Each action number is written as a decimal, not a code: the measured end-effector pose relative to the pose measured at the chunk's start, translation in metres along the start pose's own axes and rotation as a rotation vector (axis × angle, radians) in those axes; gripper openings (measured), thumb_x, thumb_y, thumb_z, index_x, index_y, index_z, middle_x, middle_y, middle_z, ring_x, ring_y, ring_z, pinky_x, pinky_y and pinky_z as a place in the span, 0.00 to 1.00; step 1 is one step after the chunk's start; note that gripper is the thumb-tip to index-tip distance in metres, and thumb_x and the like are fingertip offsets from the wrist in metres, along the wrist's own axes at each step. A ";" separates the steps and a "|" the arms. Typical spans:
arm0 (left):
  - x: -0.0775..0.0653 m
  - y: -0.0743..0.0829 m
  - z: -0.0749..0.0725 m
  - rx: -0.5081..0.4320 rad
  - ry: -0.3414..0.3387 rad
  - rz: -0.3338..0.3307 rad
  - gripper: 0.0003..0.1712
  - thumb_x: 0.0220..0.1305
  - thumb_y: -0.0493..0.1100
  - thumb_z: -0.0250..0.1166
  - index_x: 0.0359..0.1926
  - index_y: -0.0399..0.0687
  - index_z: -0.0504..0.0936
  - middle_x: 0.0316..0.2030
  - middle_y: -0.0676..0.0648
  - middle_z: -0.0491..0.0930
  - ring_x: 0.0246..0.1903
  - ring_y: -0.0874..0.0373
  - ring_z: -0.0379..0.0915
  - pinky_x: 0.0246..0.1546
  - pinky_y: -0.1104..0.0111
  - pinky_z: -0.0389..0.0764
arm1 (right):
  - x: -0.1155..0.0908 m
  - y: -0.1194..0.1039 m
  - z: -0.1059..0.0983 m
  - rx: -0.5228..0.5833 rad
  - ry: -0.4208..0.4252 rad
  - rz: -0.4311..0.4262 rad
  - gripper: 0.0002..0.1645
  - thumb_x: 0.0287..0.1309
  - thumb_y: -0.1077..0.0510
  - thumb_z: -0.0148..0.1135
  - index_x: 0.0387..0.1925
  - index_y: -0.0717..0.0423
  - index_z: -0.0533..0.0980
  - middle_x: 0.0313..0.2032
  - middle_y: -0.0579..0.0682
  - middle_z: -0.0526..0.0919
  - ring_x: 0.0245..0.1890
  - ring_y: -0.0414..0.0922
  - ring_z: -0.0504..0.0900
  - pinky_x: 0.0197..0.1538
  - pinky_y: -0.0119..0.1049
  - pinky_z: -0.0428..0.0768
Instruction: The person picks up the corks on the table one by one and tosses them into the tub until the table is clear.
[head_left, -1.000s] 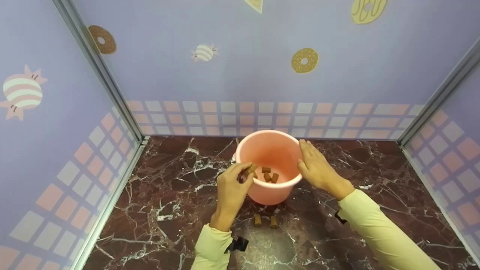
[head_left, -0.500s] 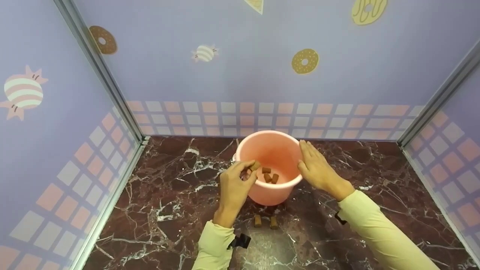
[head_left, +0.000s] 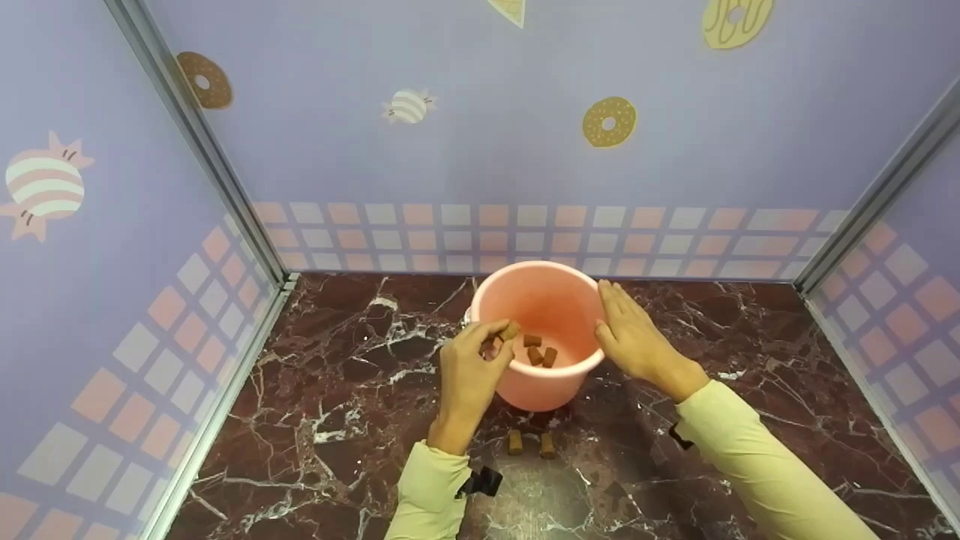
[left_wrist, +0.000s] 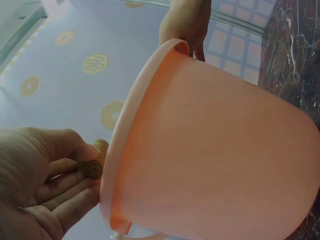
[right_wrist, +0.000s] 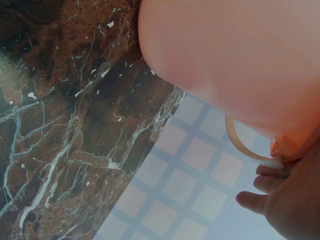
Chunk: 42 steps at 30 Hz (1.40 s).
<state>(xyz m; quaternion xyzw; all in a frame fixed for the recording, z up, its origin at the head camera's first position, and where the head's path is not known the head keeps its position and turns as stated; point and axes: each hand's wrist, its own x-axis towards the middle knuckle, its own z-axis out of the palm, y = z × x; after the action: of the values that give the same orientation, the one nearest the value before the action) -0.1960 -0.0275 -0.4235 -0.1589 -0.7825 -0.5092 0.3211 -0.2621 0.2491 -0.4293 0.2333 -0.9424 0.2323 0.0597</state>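
A pink bucket (head_left: 536, 390) stands upright on the marbled table. Over its left rim, my left hand (head_left: 469, 375) pinches a cork (head_left: 511, 331) between thumb and fingers; the left wrist view shows this cork (left_wrist: 95, 160) right at the rim. On the opposite side, my right hand (head_left: 637, 337) rests against the rim with its fingers straight. Several corks (head_left: 534, 355) lie on the bucket's bottom, partly hidden by the left hand. Two more corks, a left one (head_left: 515, 442) and a right one (head_left: 547, 445), stand on the table in front of the bucket.
The dark red marbled table (head_left: 337, 420) meets a lilac wall (head_left: 487, 165) just behind the bucket, and side walls rise left and right. A handle (right_wrist: 240, 145) hangs from the bucket, seen in the right wrist view.
My left hand has shifted slightly right with the cork, farther over the bucket's opening, then stayed there. The right hand and bucket have not moved.
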 end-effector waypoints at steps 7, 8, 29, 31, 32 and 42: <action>0.000 0.000 0.000 0.038 -0.003 -0.002 0.17 0.54 0.27 0.76 0.46 0.35 0.91 0.30 0.46 0.85 0.26 0.58 0.79 0.26 0.65 0.84 | 0.000 0.000 -0.001 -0.009 0.004 -0.010 0.41 0.75 0.57 0.45 0.78 0.80 0.49 0.78 0.75 0.52 0.80 0.69 0.49 0.82 0.59 0.48; -0.001 0.001 0.000 0.042 -0.003 -0.004 0.17 0.54 0.27 0.77 0.46 0.35 0.91 0.30 0.46 0.85 0.26 0.59 0.79 0.26 0.65 0.84 | 0.001 0.000 -0.001 -0.007 0.001 -0.008 0.41 0.75 0.57 0.45 0.78 0.80 0.49 0.78 0.75 0.51 0.80 0.69 0.49 0.82 0.59 0.48; -0.006 0.002 -0.005 -0.005 0.036 0.014 0.17 0.53 0.24 0.77 0.46 0.32 0.90 0.38 0.43 0.89 0.32 0.54 0.85 0.36 0.60 0.91 | 0.000 -0.001 -0.002 -0.024 -0.008 0.007 0.42 0.76 0.57 0.46 0.78 0.79 0.48 0.79 0.74 0.51 0.80 0.69 0.49 0.81 0.61 0.47; -0.008 0.003 -0.007 -0.016 0.037 0.004 0.17 0.54 0.24 0.77 0.46 0.32 0.90 0.41 0.41 0.89 0.36 0.50 0.87 0.40 0.62 0.91 | 0.000 -0.001 -0.003 -0.032 -0.010 0.004 0.42 0.76 0.57 0.45 0.78 0.79 0.48 0.79 0.75 0.51 0.80 0.69 0.49 0.81 0.61 0.47; -0.010 0.003 -0.008 -0.022 0.038 -0.001 0.17 0.54 0.24 0.77 0.46 0.32 0.90 0.41 0.41 0.89 0.37 0.49 0.88 0.42 0.63 0.90 | 0.000 -0.001 -0.003 -0.040 -0.014 0.005 0.42 0.76 0.57 0.45 0.78 0.79 0.47 0.79 0.75 0.51 0.80 0.69 0.49 0.81 0.61 0.47; -0.027 -0.001 -0.019 -0.043 0.072 -0.035 0.16 0.54 0.23 0.76 0.45 0.33 0.90 0.42 0.42 0.89 0.43 0.47 0.88 0.49 0.67 0.88 | 0.001 -0.001 -0.002 -0.060 -0.026 0.008 0.42 0.76 0.57 0.47 0.79 0.78 0.46 0.79 0.73 0.50 0.81 0.68 0.48 0.81 0.61 0.47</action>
<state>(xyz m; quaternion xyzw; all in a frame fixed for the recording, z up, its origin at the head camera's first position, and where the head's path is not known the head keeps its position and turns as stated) -0.1702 -0.0426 -0.4364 -0.1337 -0.7620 -0.5368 0.3367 -0.2625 0.2487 -0.4263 0.2306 -0.9505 0.2013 0.0535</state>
